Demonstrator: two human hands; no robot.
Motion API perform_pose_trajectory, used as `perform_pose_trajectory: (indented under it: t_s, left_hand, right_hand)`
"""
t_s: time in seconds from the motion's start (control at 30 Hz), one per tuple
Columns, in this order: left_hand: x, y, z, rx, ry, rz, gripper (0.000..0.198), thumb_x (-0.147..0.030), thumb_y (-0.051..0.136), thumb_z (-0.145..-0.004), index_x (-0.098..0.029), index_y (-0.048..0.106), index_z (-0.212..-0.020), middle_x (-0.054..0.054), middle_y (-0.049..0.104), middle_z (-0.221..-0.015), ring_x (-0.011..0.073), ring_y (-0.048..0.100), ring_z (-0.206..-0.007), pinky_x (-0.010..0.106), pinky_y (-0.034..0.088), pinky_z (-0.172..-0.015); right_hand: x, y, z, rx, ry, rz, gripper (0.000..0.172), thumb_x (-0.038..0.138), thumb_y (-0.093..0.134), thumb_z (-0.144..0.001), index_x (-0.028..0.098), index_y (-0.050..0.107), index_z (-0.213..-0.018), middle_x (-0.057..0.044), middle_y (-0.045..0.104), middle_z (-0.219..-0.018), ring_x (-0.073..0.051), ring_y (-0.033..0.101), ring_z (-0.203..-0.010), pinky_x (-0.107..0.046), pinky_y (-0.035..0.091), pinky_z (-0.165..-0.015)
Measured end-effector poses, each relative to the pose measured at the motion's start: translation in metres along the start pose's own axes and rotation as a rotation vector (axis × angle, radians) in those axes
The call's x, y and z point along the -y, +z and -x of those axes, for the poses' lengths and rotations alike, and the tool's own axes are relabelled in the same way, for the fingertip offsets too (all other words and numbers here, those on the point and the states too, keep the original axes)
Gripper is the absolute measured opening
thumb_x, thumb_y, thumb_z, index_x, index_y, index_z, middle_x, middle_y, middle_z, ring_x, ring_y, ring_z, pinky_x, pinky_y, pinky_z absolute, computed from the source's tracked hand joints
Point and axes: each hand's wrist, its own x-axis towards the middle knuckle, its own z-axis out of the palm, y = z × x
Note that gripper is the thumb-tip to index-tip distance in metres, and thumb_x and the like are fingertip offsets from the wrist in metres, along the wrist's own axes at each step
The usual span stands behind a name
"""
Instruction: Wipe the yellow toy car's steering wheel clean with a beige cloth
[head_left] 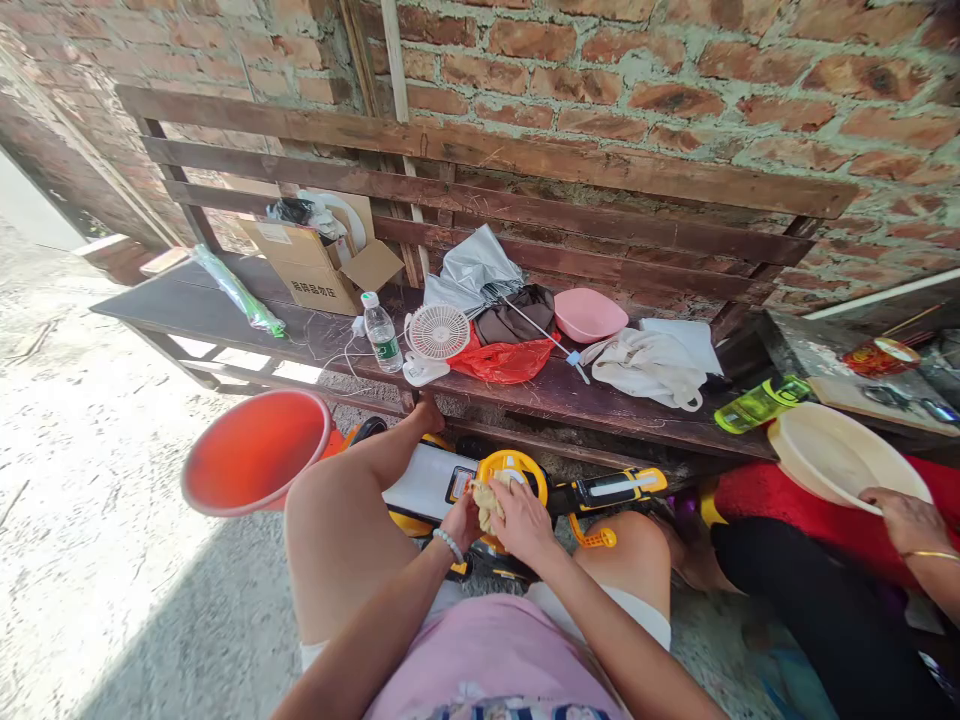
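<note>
Between my knees, my left hand [461, 522] and my right hand [523, 518] both hold a pale yellow, soft-looking lump [488, 502] with an uneven, dough-like surface. My left fingers curl round its near left side, partly hidden behind it. My right fingers press over its right side and top. Just beneath and beyond the hands is a yellow and black toy vehicle [417, 482] with a yellow steering wheel [537, 474] and a white seat-like panel.
A wooden bench [315, 335] bears a cardboard box [300, 270], a water bottle [383, 340], a small fan [439, 332], a silver umbrella [480, 262] and a pink basin [590, 316]. An orange bucket [259, 450] stands left. Another person's hand [911, 525] grips a cream basin [840, 450].
</note>
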Motion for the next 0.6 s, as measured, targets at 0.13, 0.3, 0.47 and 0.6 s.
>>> perform_pose_trajectory:
  t_s: [0.13,0.3,0.47,0.6]
  left_hand:
    - [-0.009,-0.001,0.009,-0.066,-0.033,-0.007,0.049,-0.052,0.026,-0.106,-0.016,0.058,-0.117,0.004,0.070,-0.078,0.0190,0.065,-0.061,0.036,0.057,-0.078]
    - [-0.013,0.000,0.014,-0.048,-0.034,0.042,0.055,-0.053,0.020,-0.107,-0.016,0.060,-0.113,0.004,0.067,-0.075,0.0191,0.065,-0.059,0.032,0.055,-0.068]
    - [-0.009,0.006,0.011,-0.081,0.006,0.120,0.044,-0.044,0.030,-0.107,-0.014,0.063,-0.105,0.004,0.068,-0.073,0.0165,0.065,-0.059,0.026,0.053,-0.065]
    - [-0.005,0.011,0.011,-0.082,0.008,-0.064,0.016,-0.031,0.055,-0.100,-0.016,0.061,-0.104,0.002,0.069,-0.074,0.0136,0.064,-0.058,0.023,0.052,-0.061]
  right_hand:
    - [0.010,-0.007,-0.050,-0.064,0.040,0.048,0.066,0.022,0.055,-0.089,0.018,0.043,-0.154,-0.015,0.053,-0.150,-0.029,0.049,-0.133,-0.038,0.044,-0.102]
    - [0.017,0.017,-0.048,-0.008,0.024,0.061,0.037,0.029,0.056,-0.092,0.017,0.064,-0.126,-0.015,0.058,-0.133,-0.028,0.058,-0.119,-0.036,0.049,-0.094]
    - [-0.007,0.043,0.011,0.057,-0.096,0.081,0.041,0.022,0.063,-0.085,0.022,0.063,-0.126,-0.012,0.058,-0.131,-0.026,0.059,-0.117,-0.034,0.049,-0.095]
    - [-0.038,0.047,0.040,0.036,-0.097,0.106,0.048,0.019,0.064,-0.084,0.024,0.060,-0.131,-0.011,0.057,-0.134,-0.026,0.057,-0.121,-0.032,0.048,-0.097]
